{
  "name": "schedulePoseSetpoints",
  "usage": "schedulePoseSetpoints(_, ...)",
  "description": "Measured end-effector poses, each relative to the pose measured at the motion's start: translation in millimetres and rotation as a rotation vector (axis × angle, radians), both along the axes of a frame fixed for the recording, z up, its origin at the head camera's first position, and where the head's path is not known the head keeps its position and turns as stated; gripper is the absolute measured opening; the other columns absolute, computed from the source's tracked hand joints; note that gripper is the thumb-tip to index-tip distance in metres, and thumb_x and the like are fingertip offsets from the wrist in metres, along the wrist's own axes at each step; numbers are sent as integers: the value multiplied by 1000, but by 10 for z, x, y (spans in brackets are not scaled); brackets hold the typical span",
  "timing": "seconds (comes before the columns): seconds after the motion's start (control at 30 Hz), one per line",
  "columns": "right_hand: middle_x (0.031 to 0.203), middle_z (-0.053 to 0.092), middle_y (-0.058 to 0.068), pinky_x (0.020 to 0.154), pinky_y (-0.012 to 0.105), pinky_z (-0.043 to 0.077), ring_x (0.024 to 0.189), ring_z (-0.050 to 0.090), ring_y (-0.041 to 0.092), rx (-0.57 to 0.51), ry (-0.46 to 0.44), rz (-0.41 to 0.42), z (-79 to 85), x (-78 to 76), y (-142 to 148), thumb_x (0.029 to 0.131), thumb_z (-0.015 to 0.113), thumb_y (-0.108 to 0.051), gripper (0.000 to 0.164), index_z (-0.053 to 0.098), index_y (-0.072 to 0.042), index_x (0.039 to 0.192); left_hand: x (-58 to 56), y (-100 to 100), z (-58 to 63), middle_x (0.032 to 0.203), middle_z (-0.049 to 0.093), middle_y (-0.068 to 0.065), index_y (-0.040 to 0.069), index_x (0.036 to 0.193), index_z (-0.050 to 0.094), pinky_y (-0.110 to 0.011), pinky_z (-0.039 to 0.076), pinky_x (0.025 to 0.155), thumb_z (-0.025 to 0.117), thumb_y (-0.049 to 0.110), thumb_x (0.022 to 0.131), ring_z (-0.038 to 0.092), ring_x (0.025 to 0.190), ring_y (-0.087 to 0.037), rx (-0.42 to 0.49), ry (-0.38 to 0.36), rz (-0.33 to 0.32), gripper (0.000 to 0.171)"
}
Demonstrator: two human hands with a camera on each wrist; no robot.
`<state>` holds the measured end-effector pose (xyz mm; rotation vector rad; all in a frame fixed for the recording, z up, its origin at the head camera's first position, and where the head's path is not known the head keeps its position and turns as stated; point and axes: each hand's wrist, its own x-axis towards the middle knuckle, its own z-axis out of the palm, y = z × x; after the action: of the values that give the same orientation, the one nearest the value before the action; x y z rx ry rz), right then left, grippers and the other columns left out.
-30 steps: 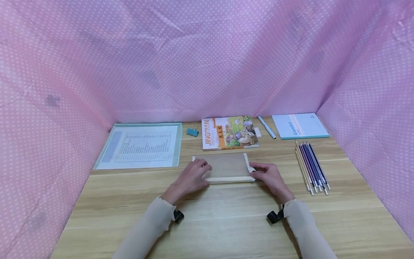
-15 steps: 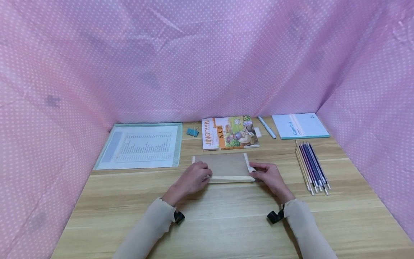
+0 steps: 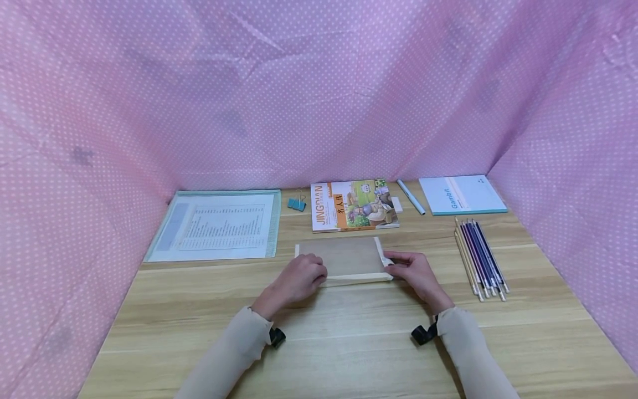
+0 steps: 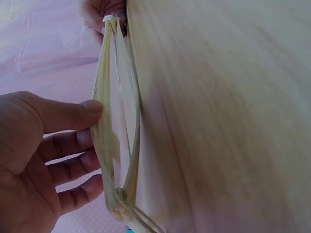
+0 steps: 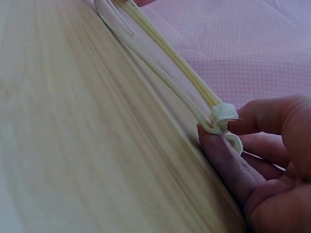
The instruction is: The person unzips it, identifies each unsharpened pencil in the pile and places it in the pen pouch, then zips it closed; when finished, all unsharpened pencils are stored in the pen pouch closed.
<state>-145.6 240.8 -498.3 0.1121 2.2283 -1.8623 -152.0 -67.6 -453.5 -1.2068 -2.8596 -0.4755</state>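
Observation:
A flat mesh pouch with cream trim lies on the table in the head view. Its trimmed edge faces the person, and the wrist views show its mouth gaping slightly. My left hand holds the left part of that edge, thumb on the trim and other fingers behind. At the near right corner, my right hand pinches the small ribbon tab between thumb and finger. A thin cord loop hangs at the pouch's left end. Whether anything is inside cannot be seen.
Behind the pouch lie a picture-covered book, a teal binder clip and a pen. A document sleeve is at the left. Several pencils and a pale blue notebook lie at the right. Pink dotted cloth surrounds the table.
My left hand's raised fingers have curled down onto the pouch's near edge, and the hand has shifted slightly. The right hand keeps its hold at the corner.

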Motion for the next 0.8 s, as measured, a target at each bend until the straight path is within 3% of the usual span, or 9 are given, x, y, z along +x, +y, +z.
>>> schedulePoseSetpoints(0.2,137,56,31,76,17,56,88,66,-4,4,11,3,4,10,-3,88,67,0,47,56,7,134,22,24,37,79,70,1,11,87,78,-27,52,72,68,9,91,57,72,-11,-23,-9,-34,11)
schedulePoseSetpoints(0.63,145,54,24,84,22,57,104,68,7,43,-18,78,58,13,61,93,67,-17,49,56,-1,138,51,22,79,79,70,0,10,89,79,-23,52,72,69,10,91,55,70,-9,-21,-73,-29,9)
schedulePoseSetpoints(0.8,143,54,26,85,28,59,101,70,10,41,-36,87,126,56,112,95,66,-18,52,52,2,141,94,10,88,76,69,1,11,85,78,-23,51,71,69,9,90,54,68,-8,-19,-75,-28,10)
